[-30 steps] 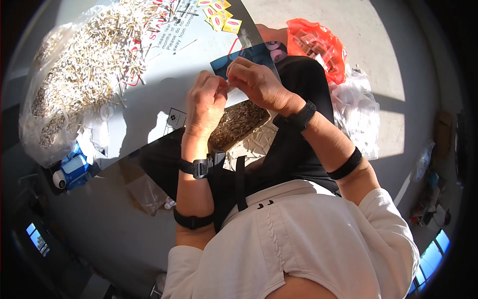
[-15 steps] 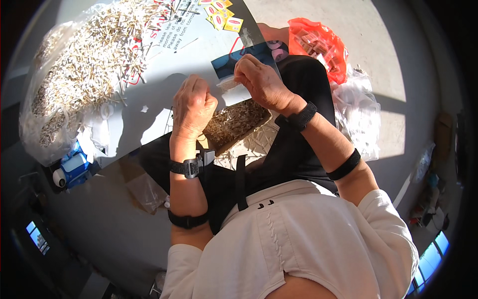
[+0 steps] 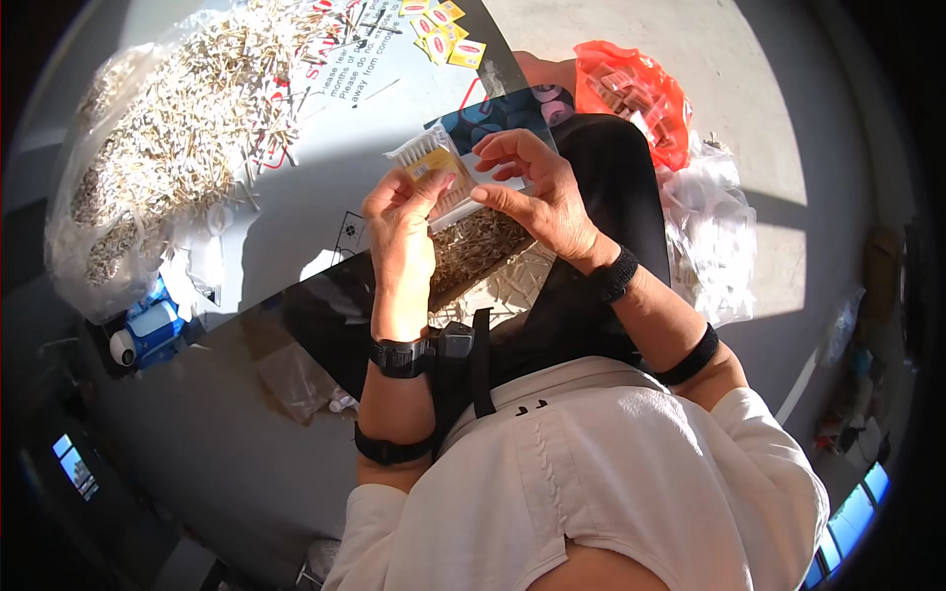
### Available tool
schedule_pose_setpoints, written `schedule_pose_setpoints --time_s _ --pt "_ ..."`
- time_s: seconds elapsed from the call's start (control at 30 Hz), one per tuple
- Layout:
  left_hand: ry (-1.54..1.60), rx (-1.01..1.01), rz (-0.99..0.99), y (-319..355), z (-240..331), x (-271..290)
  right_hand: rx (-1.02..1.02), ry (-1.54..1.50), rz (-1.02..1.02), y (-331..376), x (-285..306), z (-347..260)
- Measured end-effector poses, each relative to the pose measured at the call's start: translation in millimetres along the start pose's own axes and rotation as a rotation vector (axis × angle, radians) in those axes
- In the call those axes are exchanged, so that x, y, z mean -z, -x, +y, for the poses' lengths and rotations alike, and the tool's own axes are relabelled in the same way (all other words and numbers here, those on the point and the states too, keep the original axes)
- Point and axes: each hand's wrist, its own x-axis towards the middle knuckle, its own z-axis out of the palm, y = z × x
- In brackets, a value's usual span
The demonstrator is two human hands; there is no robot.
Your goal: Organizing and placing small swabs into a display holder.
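My left hand pinches a small clear plastic packet, thumb on its face. Thin pale sticks that look like cotton swabs and a yellow card show through the film. Just right of the packet is my right hand, its fingers spread and holding nothing; whether a fingertip touches the film I cannot tell. Beneath both hands, by my lap, stands an open box filled with loose sticks. A heap of swabs lies at the left of the table in a clear bag, some spilling onto the tabletop.
Several yellow cards lie at the table's far edge. On the right, a red plastic bag holds filled packets, with clear plastic bags beside it. A blue and white bottle is at the table's left corner.
My left hand has moved right and turned, now gripping the packet in view. My right hand has opened from a pinch and shifted slightly right.
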Motion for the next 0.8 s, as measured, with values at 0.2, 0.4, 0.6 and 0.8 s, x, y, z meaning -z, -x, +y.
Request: schedule_pose_setpoints --time_s 0.2,0.4,0.6,0.8 --pt "-0.207 -0.316 -0.169 22.1 0.4 2.9 -0.106 -0.18 -0.105 -8.7 3.0 -27.6" --pt "-0.569 -0.76 -0.261 43.6 41.6 -3.6 0.14 -0.271 -0.114 7.2 -4.0 -44.7" --pt "-0.736 -0.958 -0.268 67.3 61.7 -11.7 0.212 -0.257 -0.217 23.5 -0.3 -60.2" --pt "-0.792 -1.186 -0.3 81.7 61.6 -11.1 0.315 -0.107 -0.182 40.2 -11.5 -76.7"
